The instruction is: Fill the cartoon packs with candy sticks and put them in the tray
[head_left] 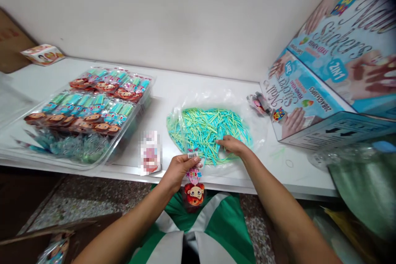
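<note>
My left hand (178, 169) is closed on a small clear packet (194, 181) with a cartoon monkey face and a barcode, held upside down at the table's front edge. My right hand (232, 145) reaches into a heap of blue and green sticks (204, 130) lying on a clear plastic bag (216, 99). Its fingers pinch together among the sticks; what they grip is too small to make out. The two hands are about a hand's width apart.
A clear tray (18, 148) at left holds rows of filled monkey packets (89, 107). A blurred white card (150, 152) lies beside it. Blue nail-sticker boxes (312, 99) stand at right, with one packet (258, 103) against them. A small box (43, 54) sits far left.
</note>
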Action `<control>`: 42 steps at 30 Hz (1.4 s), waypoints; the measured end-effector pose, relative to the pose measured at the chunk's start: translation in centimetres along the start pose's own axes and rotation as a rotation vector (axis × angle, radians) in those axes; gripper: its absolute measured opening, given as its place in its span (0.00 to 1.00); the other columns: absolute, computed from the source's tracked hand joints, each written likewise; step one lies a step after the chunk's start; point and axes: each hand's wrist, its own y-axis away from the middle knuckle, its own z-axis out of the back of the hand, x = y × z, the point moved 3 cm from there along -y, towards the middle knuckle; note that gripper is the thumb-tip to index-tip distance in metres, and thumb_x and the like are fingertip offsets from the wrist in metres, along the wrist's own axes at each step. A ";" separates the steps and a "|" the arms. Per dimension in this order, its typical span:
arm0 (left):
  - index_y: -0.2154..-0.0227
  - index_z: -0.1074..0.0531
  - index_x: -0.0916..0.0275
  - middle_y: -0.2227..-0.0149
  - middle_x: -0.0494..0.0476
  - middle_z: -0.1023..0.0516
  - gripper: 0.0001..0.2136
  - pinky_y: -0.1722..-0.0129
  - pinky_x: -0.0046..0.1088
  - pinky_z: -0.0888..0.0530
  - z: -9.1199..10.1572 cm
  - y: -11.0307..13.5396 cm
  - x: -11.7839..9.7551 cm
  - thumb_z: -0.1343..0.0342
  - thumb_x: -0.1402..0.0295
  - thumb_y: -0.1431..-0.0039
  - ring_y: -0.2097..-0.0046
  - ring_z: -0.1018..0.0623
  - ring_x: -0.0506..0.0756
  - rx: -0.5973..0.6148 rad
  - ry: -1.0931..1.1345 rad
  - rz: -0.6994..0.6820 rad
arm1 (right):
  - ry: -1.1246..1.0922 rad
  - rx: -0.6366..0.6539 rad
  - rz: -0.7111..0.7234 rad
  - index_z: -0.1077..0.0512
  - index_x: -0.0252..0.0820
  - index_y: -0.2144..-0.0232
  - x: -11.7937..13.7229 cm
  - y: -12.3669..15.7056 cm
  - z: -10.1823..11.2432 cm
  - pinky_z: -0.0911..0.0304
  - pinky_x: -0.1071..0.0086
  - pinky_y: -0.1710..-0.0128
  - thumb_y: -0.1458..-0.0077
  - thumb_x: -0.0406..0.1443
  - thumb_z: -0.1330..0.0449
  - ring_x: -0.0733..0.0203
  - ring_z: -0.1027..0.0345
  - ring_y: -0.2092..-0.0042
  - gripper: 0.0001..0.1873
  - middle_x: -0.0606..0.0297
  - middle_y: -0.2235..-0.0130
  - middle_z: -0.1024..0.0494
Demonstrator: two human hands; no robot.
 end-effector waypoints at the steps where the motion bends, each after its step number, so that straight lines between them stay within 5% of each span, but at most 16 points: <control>1: 0.73 0.23 0.69 0.74 0.58 0.21 0.13 0.71 0.21 0.31 0.1 -0.1 0.0 0.33 0.63 0.58 0.72 0.25 0.49 0.005 -0.003 0.003 | -0.047 -0.016 0.013 0.39 0.41 0.80 -0.3 0.3 0.3 0.46 0.72 0.80 0.46 0.47 0.48 0.67 0.43 0.81 0.19 0.68 0.82 0.35; 9: 0.73 0.23 0.68 0.74 0.57 0.21 0.13 0.72 0.21 0.31 0.0 -0.3 -1.2 0.34 0.62 0.57 0.73 0.25 0.49 0.001 -0.019 -0.042 | -0.238 -0.261 0.182 0.43 0.43 0.77 0.1 0.8 2.1 0.39 0.65 0.64 0.45 0.47 0.49 0.61 0.36 0.68 0.16 0.67 0.73 0.33; 18: 0.71 0.23 0.68 0.74 0.58 0.21 0.14 0.71 0.23 0.30 -0.2 -0.2 -1.9 0.34 0.62 0.58 0.72 0.25 0.51 -0.067 -0.048 -0.111 | -0.446 -0.442 0.302 0.44 0.43 0.61 0.2 3.5 -1.2 0.40 0.63 0.53 0.39 0.48 0.58 0.60 0.31 0.58 0.16 0.59 0.62 0.28; 26: 0.70 0.23 0.67 0.73 0.58 0.21 0.14 0.70 0.24 0.30 -0.7 -0.2 -1.8 0.34 0.62 0.58 0.70 0.23 0.52 -0.055 -0.048 -0.116 | -0.460 -0.439 0.303 0.42 0.41 0.58 -1.2 3.9 -3.0 0.39 0.62 0.54 0.41 0.48 0.55 0.59 0.32 0.60 0.18 0.58 0.62 0.27; 42: 0.70 0.23 0.66 0.72 0.58 0.21 0.13 0.68 0.25 0.30 -1.4 -0.3 -1.6 0.34 0.62 0.57 0.69 0.24 0.52 -0.016 -0.082 -0.131 | -0.396 -0.447 0.302 0.42 0.43 0.63 -0.6 4.7 -2.8 0.40 0.65 0.55 0.39 0.47 0.59 0.59 0.34 0.59 0.15 0.58 0.63 0.28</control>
